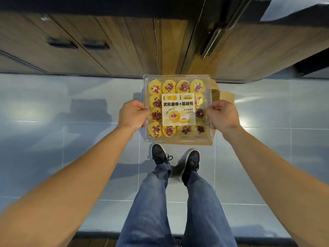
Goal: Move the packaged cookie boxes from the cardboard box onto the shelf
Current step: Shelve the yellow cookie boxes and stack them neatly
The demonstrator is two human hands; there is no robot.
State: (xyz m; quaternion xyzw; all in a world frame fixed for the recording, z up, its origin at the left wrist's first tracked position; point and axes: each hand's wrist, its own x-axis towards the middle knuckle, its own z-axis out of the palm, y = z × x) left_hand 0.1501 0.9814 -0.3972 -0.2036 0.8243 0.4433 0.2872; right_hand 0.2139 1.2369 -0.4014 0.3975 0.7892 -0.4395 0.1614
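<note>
A clear plastic cookie box (178,107) with yellow swirl cookies and a white-and-yellow label is held level in front of me. My left hand (132,114) grips its left edge and my right hand (222,114) grips its right edge. Under it, the brown cardboard box (225,97) stands on the floor; only its flaps and edges show around the cookie box, and its inside is hidden. No shelf surface is clearly visible.
Wooden cabinet fronts with dark handles (94,45) run along the top of the view. A metal bar handle (216,37) is on a door at the upper right. Grey glossy floor tiles (71,139) lie around my feet (175,157).
</note>
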